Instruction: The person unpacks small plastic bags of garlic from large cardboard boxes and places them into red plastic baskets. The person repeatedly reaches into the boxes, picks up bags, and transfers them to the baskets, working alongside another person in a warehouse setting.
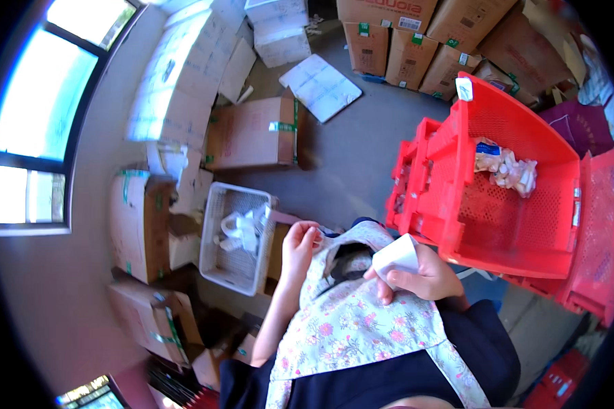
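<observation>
My right hand (427, 276) grips a curved piece of white paper (396, 258), perhaps a strip or roll of labels, in front of my chest. The fingers of my left hand (299, 243) are curled at the edge of the floral apron (358, 327). Whether they pinch the cloth or something small cannot be told. Between the hands, the apron's large front pocket (350, 260) gapes, its inside dark. To the left of my left hand stands a white plastic basket (210, 245) holding white straps or rolls (243, 232).
Stacked red plastic crates (517, 240) stand at right; bagged pale items (514, 171) lie inside the top one. Cardboard boxes (412, 56) line the back, and another carton (253, 133) sits at left. A white foam lid (320, 87) lies on the floor.
</observation>
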Available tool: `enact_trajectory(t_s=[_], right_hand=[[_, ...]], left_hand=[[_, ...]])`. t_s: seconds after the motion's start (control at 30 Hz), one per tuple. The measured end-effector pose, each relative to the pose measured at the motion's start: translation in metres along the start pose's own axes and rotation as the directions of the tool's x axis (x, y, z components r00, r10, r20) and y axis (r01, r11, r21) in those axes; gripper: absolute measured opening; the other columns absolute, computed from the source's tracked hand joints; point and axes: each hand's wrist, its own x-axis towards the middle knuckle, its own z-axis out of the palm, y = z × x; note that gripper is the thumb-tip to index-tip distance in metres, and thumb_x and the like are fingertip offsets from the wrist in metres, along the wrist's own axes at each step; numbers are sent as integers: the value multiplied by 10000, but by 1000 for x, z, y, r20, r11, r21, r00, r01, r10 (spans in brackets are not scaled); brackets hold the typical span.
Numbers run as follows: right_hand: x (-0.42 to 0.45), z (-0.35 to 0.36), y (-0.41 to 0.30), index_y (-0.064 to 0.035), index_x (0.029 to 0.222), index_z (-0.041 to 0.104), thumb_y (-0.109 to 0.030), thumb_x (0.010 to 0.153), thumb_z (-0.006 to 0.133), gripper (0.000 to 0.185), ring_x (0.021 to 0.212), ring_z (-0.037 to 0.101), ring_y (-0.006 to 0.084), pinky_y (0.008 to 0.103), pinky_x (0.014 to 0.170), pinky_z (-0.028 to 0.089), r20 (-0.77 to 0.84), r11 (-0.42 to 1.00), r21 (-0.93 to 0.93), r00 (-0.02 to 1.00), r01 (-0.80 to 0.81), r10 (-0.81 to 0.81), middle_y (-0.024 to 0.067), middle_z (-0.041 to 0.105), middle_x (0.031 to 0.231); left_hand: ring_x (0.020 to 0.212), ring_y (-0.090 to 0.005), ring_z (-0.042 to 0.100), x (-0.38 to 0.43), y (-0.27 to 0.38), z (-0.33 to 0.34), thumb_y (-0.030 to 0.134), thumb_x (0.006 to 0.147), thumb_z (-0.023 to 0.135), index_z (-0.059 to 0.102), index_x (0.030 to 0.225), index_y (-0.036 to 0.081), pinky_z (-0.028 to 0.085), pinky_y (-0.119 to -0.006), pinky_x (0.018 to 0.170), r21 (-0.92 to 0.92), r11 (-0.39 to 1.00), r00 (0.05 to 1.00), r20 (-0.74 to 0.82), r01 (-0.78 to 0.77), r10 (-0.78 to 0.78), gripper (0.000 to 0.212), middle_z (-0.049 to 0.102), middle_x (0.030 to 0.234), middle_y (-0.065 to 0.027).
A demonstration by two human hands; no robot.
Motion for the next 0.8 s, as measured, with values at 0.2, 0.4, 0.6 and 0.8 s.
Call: enact_trajectory(t_s=[0.2,0.4,0.6,0.8], right_hand=[[58,-28,-21,55,1067,553,-180,958,482,269,676,592,107,255,636,490,-374,975,52,909,218,-184,49,600,768],[113,-63,-33,41,1147,511,-192,909,545,335,714,579,136,259,640,458,-631,889,89,715,450,-300,68,586,809],[158,-141,-76,14,1080,546,-207,882,563,297,655,514,159,287,623,433,-766,400,367,517,840,-382,30,502,714],[182,-190,-129,19,980,560,-168,885,538,211,619,519,172,296,601,438,-868,446,248,402,860,-293,53,514,681]], left_hand=[[749,-96,573,88,33,9,103,931,502,580,974,26,460,-238,670,34,993,959,257,113,-118,117,593,823,-17],[785,-106,560,182,89,88,114,937,505,561,1030,8,451,-239,707,133,991,758,645,19,-101,152,586,834,-25],[798,-104,566,277,164,158,115,962,474,557,1058,-3,464,-242,733,199,963,608,793,-180,-50,173,590,864,-32],[826,-99,571,382,197,167,109,943,512,559,1072,-18,477,-244,731,324,792,584,810,-518,50,187,601,893,-48]])
